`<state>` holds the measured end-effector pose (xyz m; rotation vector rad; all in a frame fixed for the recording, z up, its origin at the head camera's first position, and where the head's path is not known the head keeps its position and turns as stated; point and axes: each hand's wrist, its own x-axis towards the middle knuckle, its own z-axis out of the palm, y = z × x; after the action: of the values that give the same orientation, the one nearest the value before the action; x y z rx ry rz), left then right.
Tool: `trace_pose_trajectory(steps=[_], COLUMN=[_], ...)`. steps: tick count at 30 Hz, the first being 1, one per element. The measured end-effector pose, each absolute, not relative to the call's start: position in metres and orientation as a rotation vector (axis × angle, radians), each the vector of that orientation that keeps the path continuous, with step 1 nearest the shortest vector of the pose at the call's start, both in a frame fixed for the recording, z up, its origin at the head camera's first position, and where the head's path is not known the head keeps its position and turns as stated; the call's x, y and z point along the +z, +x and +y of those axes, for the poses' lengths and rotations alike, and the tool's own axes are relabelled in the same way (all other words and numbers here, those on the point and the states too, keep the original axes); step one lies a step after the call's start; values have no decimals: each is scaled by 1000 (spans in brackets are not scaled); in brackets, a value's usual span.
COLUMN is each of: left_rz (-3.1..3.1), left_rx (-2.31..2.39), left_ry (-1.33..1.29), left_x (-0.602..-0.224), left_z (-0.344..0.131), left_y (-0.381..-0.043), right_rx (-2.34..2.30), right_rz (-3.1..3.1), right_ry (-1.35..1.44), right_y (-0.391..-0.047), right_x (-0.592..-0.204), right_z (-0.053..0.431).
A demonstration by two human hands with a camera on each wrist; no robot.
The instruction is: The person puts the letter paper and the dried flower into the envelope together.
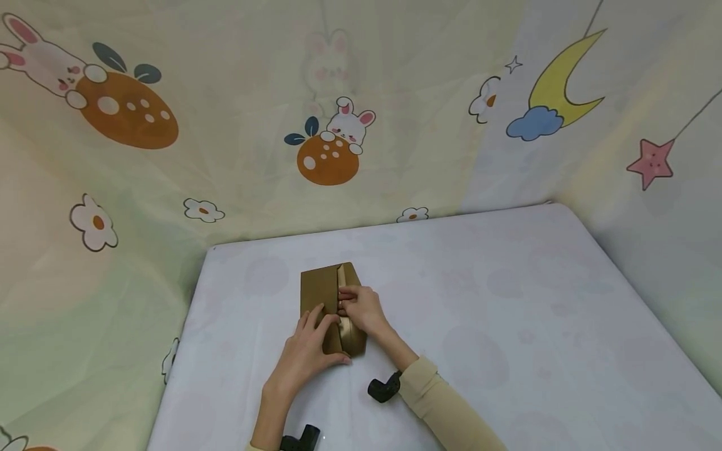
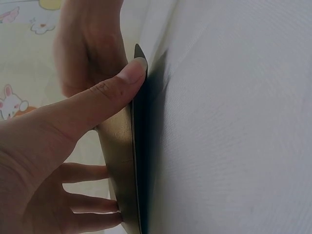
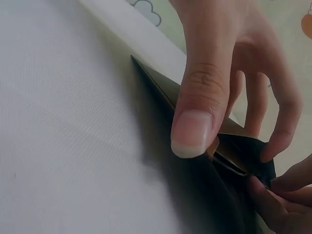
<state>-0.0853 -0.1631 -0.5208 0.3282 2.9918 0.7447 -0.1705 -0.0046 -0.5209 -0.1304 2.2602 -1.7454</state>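
Observation:
A gold-brown envelope (image 1: 319, 287) lies on the white-covered table, its pointed flap (image 1: 354, 338) folded out to the right. My left hand (image 1: 307, 347) holds its near part: the fingers rest on the front and the thumb lies at the lower edge. In the left wrist view, the left thumb (image 2: 114, 92) overlaps the envelope's edge (image 2: 126, 165). My right hand (image 1: 363, 310) is at the opening beside the flap. The right wrist view shows right-hand fingertips (image 3: 292, 187) pinching the opening's edge, with the envelope slightly gaping. Whether anything is inside cannot be seen.
The white cloth-covered table (image 1: 507, 313) extends well to the right of the hands. Behind and beside it hangs a printed fabric backdrop (image 1: 242, 94) with rabbits, flowers and a moon. Black wrist devices (image 1: 385, 387) are worn on both arms.

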Motion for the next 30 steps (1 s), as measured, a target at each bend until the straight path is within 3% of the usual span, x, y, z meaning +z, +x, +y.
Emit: trace_pose_trajectory(steps=[30], left_rz=[3006], left_rx=[661], left_ry=[346], left_x=[-520], left_z=[-160], left_y=[-85], right_rx=[-1860], right_rz=[2075], right_ry=[-63], right_y=[-170], right_x=[-523], right_z=[8])
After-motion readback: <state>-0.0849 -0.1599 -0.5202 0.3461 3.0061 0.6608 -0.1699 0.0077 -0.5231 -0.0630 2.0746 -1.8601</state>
